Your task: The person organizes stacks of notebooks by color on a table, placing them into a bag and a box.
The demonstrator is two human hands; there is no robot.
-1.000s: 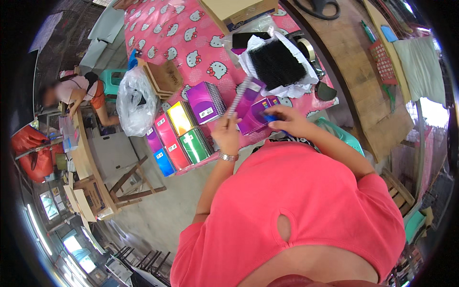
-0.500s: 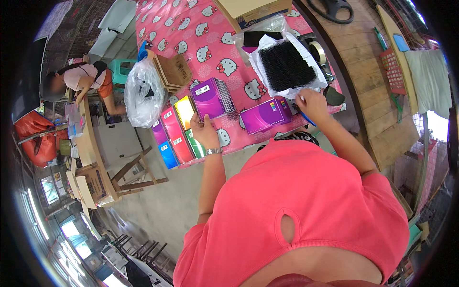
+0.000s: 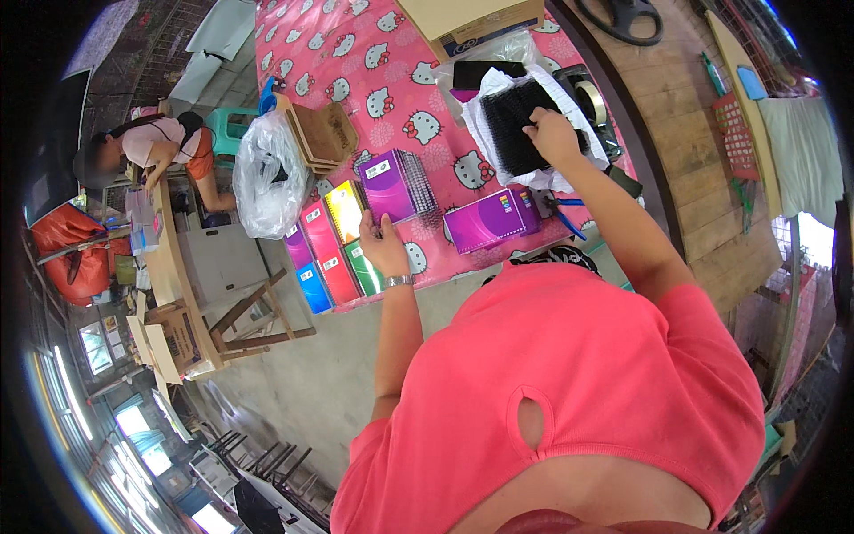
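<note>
My right hand [image 3: 555,138] is over a black bundle of ridged binding coils [image 3: 514,133], fingertips pinched at its surface. White paper [image 3: 480,111] lies under the bundle. My left hand [image 3: 384,247], with a metal watch at the wrist, is loosely curled beside a stack of purple spiral notebooks [image 3: 391,185]; whatever its fingers hold is hidden. Next to it lie a yellow notebook [image 3: 343,209], a green one [image 3: 363,267], red ones [image 3: 338,278] and a blue one [image 3: 310,287]. Another purple stack [image 3: 485,221] lies between my hands, with blue-handled pliers [image 3: 569,216] at its right.
The pink patterned cloth [image 3: 378,62] covers the table. A cardboard box [image 3: 471,22] stands at the far side, and a tape roll [image 3: 591,102] lies right of the coils. Clear plastic bag [image 3: 267,182] and brown boards [image 3: 325,133] sit at left. A person [image 3: 165,147] works at another table.
My right hand has moved up and left from the near edge of the white paper onto the black coils, uncovering the pliers. My left hand has barely moved.
</note>
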